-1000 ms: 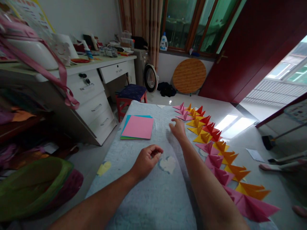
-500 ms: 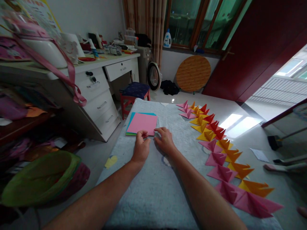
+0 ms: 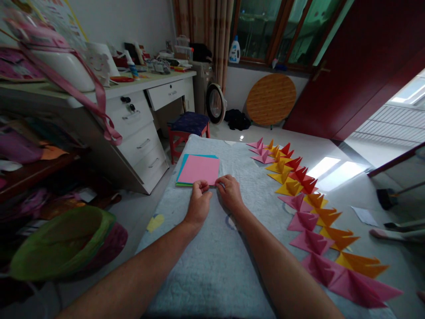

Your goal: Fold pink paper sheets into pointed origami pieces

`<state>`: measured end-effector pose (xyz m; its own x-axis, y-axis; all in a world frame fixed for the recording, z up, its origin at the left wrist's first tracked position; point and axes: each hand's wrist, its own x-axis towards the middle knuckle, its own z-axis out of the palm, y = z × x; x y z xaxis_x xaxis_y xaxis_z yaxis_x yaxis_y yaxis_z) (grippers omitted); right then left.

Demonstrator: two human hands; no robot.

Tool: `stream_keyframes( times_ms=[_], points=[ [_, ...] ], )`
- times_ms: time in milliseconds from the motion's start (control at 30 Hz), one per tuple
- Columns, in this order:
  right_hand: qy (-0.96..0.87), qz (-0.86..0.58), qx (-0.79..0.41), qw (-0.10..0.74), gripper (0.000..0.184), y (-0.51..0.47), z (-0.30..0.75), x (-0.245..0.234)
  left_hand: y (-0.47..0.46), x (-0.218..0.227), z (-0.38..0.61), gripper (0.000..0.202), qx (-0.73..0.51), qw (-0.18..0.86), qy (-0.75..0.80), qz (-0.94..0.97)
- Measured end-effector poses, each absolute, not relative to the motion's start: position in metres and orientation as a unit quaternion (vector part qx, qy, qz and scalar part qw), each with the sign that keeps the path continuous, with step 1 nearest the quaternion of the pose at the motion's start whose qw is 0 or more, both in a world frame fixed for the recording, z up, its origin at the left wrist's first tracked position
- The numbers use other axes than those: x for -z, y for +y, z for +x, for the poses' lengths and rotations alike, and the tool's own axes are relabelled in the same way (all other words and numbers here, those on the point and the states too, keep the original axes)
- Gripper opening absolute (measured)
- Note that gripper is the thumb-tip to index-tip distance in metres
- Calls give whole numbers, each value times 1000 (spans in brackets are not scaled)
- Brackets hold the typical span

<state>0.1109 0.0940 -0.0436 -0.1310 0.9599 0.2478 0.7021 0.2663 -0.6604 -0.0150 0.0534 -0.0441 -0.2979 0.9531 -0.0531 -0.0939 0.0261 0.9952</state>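
A stack of square origami paper has a pink sheet [image 3: 199,169] on top, with blue [image 3: 183,162] and green edges showing beneath it. My left hand [image 3: 199,201] rests at the front edge of the stack, fingers loosely curled and thumb apart from them. At the stack's near right corner, my right hand [image 3: 229,191] has thumb and forefinger pinched together on the paper's corner; how many sheets are between them is hidden. To the right stand rows of folded paper pieces in pink [image 3: 312,241], yellow [image 3: 282,170], orange [image 3: 338,238] and red [image 3: 300,173].
A pale blue quilted cloth [image 3: 199,266] covers the work surface. Left of it are a green-lined bin [image 3: 63,243] and a white desk [image 3: 133,141]. Beyond its far edge stand a stool [image 3: 189,124] and a washing machine with its door [image 3: 215,103] ajar.
My right fingertips have closed together at the paper's corner. My left hand has shifted slightly at the front edge. The whole view has moved a little.
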Motion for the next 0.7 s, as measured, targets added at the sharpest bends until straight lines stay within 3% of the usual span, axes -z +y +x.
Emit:
stream_keyframes(
  times_ms=[433, 700],
  points=[
    [-665, -547, -237, 450, 16, 90, 113, 35, 44, 31, -10, 21, -555, 514, 510, 409],
    [-655, -470, -305, 507, 15, 81, 117, 33, 43, 21, -7, 39, -577, 663, 404, 255]
  ],
)
